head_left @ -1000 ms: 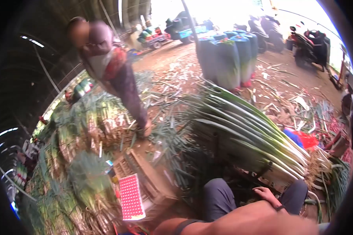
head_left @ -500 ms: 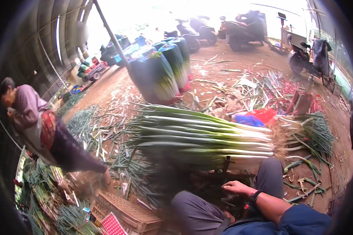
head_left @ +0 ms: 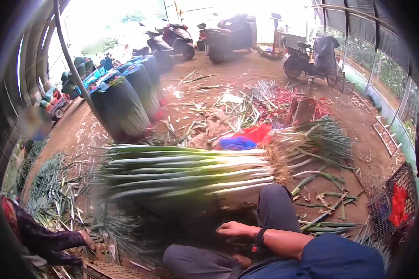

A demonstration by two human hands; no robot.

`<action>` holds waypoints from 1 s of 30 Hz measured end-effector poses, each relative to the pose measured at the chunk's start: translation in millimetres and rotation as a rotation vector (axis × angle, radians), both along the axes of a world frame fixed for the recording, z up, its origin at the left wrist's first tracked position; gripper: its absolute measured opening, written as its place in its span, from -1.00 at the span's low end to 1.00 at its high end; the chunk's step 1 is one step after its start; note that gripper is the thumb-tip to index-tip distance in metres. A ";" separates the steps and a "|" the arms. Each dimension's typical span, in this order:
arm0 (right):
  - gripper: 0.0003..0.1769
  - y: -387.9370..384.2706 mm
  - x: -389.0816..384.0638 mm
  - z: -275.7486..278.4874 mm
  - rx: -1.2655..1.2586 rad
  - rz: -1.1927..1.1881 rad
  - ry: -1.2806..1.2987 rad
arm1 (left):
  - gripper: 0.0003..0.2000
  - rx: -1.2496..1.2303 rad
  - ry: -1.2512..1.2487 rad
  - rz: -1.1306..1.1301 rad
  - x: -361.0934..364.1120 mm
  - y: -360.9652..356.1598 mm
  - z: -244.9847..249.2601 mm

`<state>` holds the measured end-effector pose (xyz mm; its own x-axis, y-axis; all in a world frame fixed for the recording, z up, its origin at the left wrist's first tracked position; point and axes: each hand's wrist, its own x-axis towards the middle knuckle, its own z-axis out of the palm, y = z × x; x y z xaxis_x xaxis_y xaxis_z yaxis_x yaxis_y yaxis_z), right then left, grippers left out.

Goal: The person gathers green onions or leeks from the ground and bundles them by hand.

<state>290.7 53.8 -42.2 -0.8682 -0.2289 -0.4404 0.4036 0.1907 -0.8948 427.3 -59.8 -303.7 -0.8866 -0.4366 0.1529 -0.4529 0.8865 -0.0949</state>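
My right hand point(head_left: 233, 229) lies palm down between my knees, a dark watch point(head_left: 260, 236) on its wrist and a blue sleeve point(head_left: 349, 255) behind it. Its fingers curl over a dark, shadowed spot just below a big pile of long leeks point(head_left: 186, 169); whether they grip anything is hidden. The leeks lie sideways, white ends and roots point(head_left: 277, 160) to the right, green tops to the left. My left hand is out of view.
Another person's hand point(head_left: 86, 239) and patterned sleeve reach in at the lower left over a crate point(head_left: 116, 270). Wrapped upright leek bundles point(head_left: 121, 109) stand behind a pole. Scooters point(head_left: 228, 35) are parked at the back. Trimmings litter the dirt floor; a black crate point(head_left: 386, 209) sits on the right.
The view has swung to the right. The other person has slid to the lower left edge. My right hand stays between my knees, below the leek pile.
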 end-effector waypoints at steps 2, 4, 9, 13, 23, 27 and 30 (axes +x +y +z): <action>-0.48 -7.7 -3.8 -0.3 0.067 0.044 0.076 | -0.69 0.014 0.005 0.107 -9.1 -12.1 -1.8; -0.49 -9.1 -3.2 -10.0 -0.011 -0.002 0.094 | -0.68 0.320 -0.170 -0.193 -28.1 -58.1 8.3; -0.55 -11.2 5.0 17.9 -0.002 -0.035 0.053 | -0.67 1.151 -0.182 -0.504 -83.7 -188.0 202.2; -0.59 -10.9 0.9 34.7 -0.003 -0.034 -0.094 | -0.66 1.486 -0.087 -0.713 -78.5 -242.9 384.6; -0.56 7.5 -4.4 -8.0 0.106 0.031 0.063 | -0.64 1.924 0.017 -1.596 -61.3 -213.6 618.0; -0.57 7.4 -5.8 -2.5 0.013 0.029 0.068 | -0.63 2.105 -0.211 -1.836 -72.5 -125.3 630.8; -0.57 -0.6 -3.9 27.0 0.005 0.018 0.003 | -0.62 2.230 -0.304 -1.950 -75.2 -71.9 630.2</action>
